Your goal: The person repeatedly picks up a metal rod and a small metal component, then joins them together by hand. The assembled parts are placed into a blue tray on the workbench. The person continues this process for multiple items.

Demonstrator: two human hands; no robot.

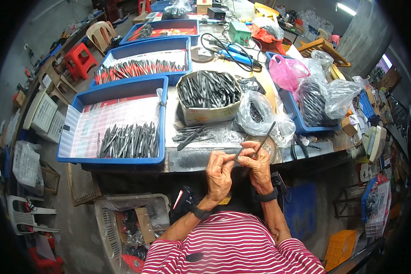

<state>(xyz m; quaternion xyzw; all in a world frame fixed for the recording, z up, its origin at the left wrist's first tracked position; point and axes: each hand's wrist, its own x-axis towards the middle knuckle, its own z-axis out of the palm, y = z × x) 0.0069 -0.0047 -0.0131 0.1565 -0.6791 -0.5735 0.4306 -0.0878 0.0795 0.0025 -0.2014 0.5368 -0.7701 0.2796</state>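
Observation:
Just past the table's front edge, my two hands are close together, fingertips nearly touching. My left hand (219,177) is closed in a pinch on a small dark piece (238,154), mostly hidden by the fingers. My right hand (259,170) is closed around a thin dark rod (266,136) that slants up and to the right. Beyond them, a loose pile of slim black pieces (191,137) lies on the table. Behind that pile stands an open cardboard box (205,117) packed with similar black pieces. A clear plastic bag (255,112) with small dark parts sits right of the box.
At left, a blue tray (163,132) holds rows of black pieces; another blue tray (188,55) behind it holds red-and-black ones. Filled plastic bags (317,102) sit in a blue tray at right. Black-handled pliers (299,148) lie near the edge. A crate (106,228) stands below left.

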